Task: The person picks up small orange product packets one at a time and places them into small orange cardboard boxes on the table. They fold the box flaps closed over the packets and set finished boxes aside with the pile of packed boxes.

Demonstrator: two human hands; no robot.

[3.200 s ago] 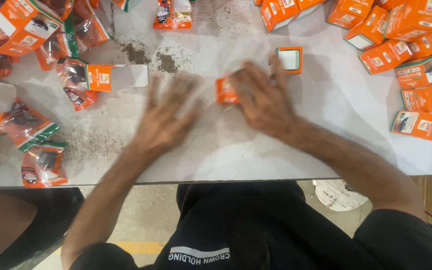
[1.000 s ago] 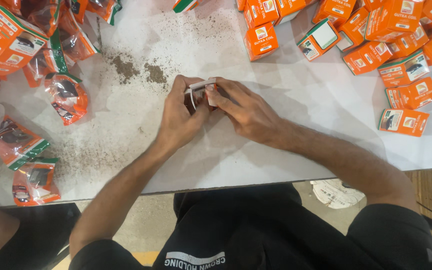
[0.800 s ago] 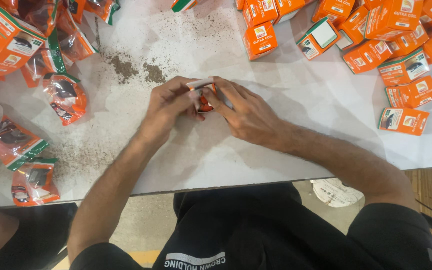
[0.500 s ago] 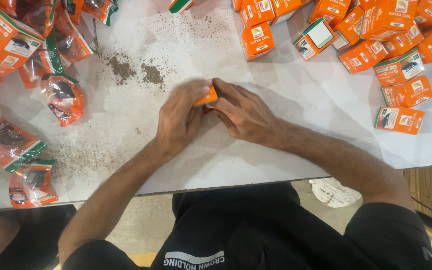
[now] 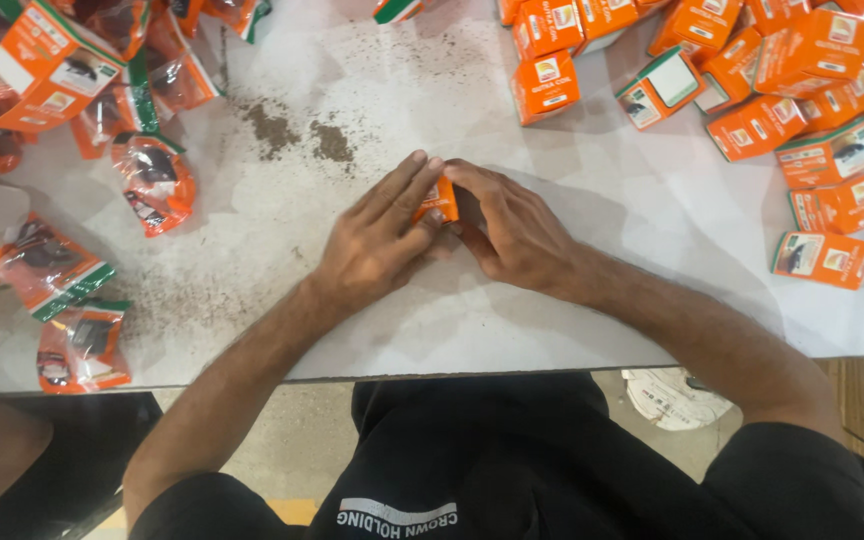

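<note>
1. The person's left hand [image 5: 377, 245] lies flat-fingered on the white desk [image 5: 512, 320], fingers stretched forward and pressed against the side of a small orange box [image 5: 439, 203].
2. The right hand [image 5: 517, 235] is cupped over the other side of the same box, fingers curled round its top and far edge.
3. Both hands are closed on the small orange box between them; only a sliver of orange shows between the fingertips, so the box's exact tilt cannot be told.
4. The box sits near the middle of the desk, just in front of the person's body.
5. A patch of dark crumbs [image 5: 297, 135] is scattered on the desk beyond the left hand, near but not touching it.
6. A heap of similar orange boxes [image 5: 782, 110] lies at the far right, well apart from the hands; one single box [image 5: 820, 259] rests alone nearer the right edge.
7. Clear orange-and-green packets [image 5: 152, 180] with dark contents lie at the left side of the desk, some overlapping.
</note>
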